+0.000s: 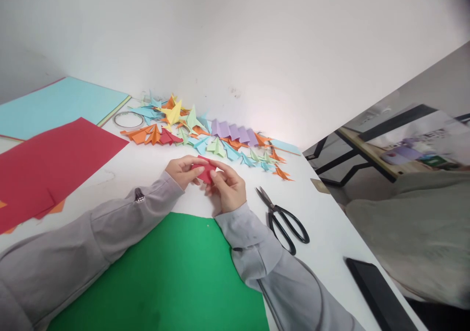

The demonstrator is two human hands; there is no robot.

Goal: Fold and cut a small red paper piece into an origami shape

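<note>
A small piece of red paper [204,173] is held up between both hands, above the white table just beyond the green sheet [176,272]. My left hand [183,171] pinches its left edge between thumb and fingers. On the other side, my right hand [229,186] grips it with the thumb pressed on its face. Fingers cover parts of the paper, so its exact folds cannot be made out. Farther back lie many folded paper shapes in several colours, among them a yellow one [172,113] and a purple pleated strip [235,132].
Black-handled scissors [282,218] lie right of my right hand, blades pointing away. A dark flat device [378,292] rests near the right table edge. Large red paper [62,169] and light blue sheets [62,106] lie left, beside a tape roll [128,120]. A person's sleeve or clothing [411,233] shows at right.
</note>
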